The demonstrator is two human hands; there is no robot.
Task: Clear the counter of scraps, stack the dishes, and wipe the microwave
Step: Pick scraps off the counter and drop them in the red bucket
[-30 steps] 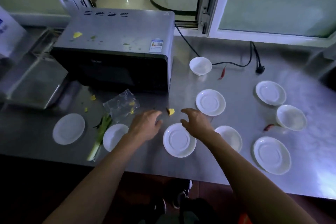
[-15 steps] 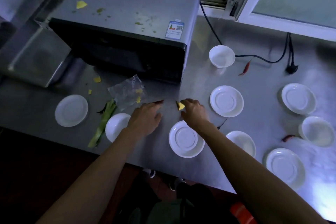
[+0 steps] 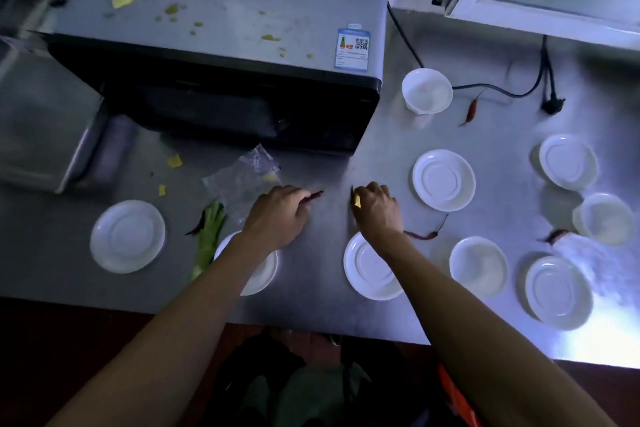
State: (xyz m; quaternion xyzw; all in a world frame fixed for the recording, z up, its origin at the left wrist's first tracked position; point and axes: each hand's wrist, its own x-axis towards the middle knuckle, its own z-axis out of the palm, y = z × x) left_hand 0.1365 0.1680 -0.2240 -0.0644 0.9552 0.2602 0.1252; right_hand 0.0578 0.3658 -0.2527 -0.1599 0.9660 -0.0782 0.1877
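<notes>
My left hand (image 3: 277, 215) pinches a dark red chili (image 3: 314, 196) on the steel counter (image 3: 329, 163), in front of the microwave (image 3: 221, 55). My right hand (image 3: 375, 210) curls round a yellow scrap (image 3: 356, 200) just right of it. Yellow and green crumbs dot the microwave's grey top. Several white saucers lie around, one (image 3: 363, 270) under my right wrist, one (image 3: 444, 179) to its right, one (image 3: 127, 236) at the left. A clear plastic wrapper (image 3: 242, 177) and a green stalk (image 3: 207, 236) lie left of my left hand.
More chilies lie loose: one (image 3: 424, 234) by my right wrist, one (image 3: 471, 111) near a white bowl (image 3: 426, 90), one (image 3: 554, 236) at the right. A black power cord (image 3: 512, 90) runs along the back. A steel container (image 3: 45, 128) sits left of the microwave.
The view has tilted down and closer to the counter. My right hand closed round the yellow scrap it had reached for, and my left hand took the chili between its fingers.
</notes>
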